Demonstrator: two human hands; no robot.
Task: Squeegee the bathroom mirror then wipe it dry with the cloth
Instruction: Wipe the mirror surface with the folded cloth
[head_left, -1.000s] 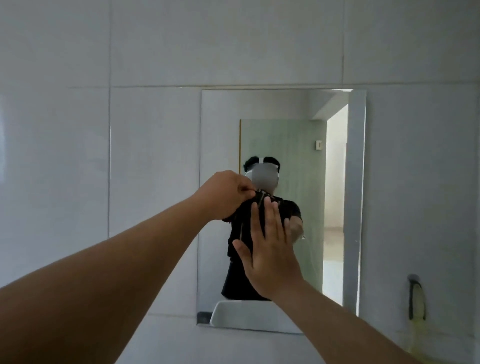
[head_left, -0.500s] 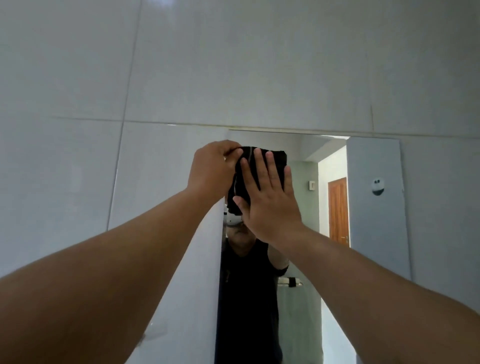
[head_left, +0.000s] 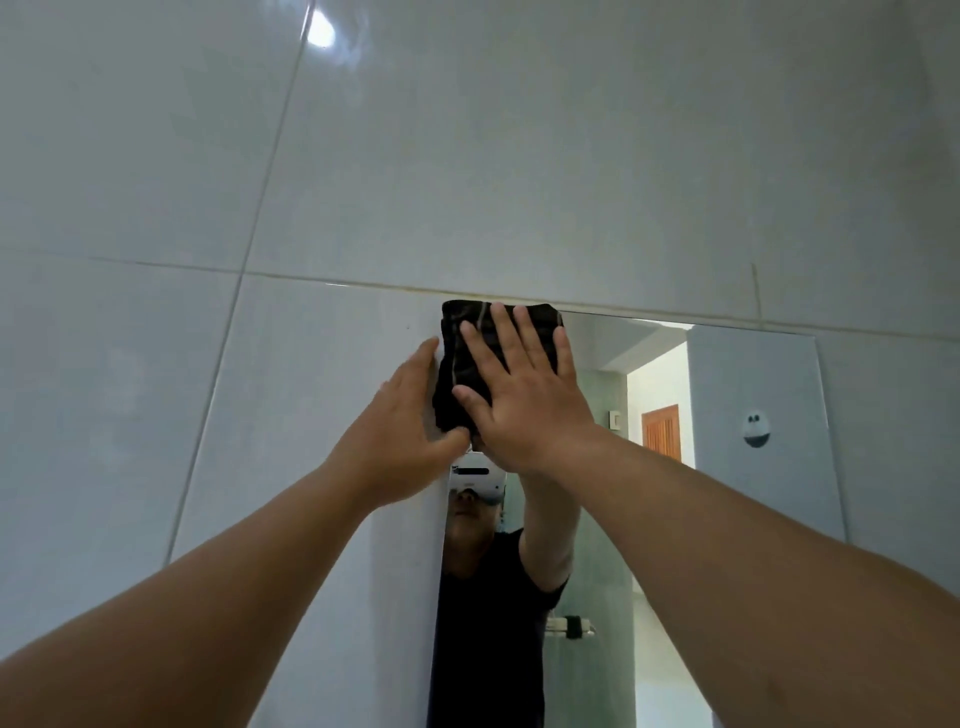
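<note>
A folded dark cloth lies flat against the top left corner of the bathroom mirror. My right hand presses it to the glass with the palm flat and the fingers spread. My left hand rests beside the cloth's left edge with its fingers stretched upward, and its thumb touches the cloth's lower corner. No squeegee is in view. The mirror reflects me with both arms raised.
Glossy white wall tiles surround the mirror above and on both sides. The glass reflects a small round hook on a wall, a wooden door and a green glass panel.
Both hands carried the cloth from the mirror's middle up to its top left corner. My left hand went from a closed pinch on the cloth to stretched fingers beside it.
</note>
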